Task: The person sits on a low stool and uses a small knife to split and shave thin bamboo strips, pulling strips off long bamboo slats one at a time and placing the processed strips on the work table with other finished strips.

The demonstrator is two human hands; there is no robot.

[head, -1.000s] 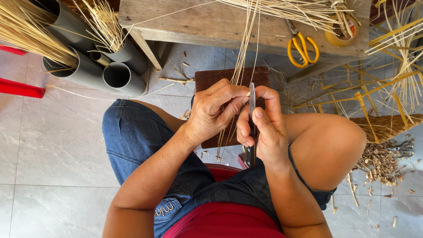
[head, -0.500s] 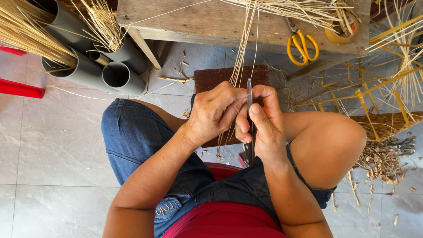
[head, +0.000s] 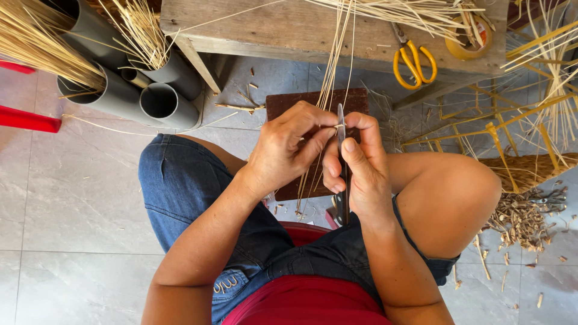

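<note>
The left hand (head: pixel 289 150) is curled nearly closed, its thumb and fingers pinching thin straws (head: pixel 328 90) at mid-scene. The right hand (head: pixel 358 174) is wrapped shut around a knife (head: pixel 341 129), blade pointing up and away, its edge meeting the pinched straws just beside the left fingertips. The straws run from the hands up to the far bench (head: pixel 289 30). One pair of yellow scissors (head: pixel 412 60) and one tape roll (head: pixel 472 39) lie on the bench at far right. Four grey pipes (head: pixel 120 93) holding more straws lie far left. One dark board (head: pixel 307 102) sits on the floor under the hands.
</note>
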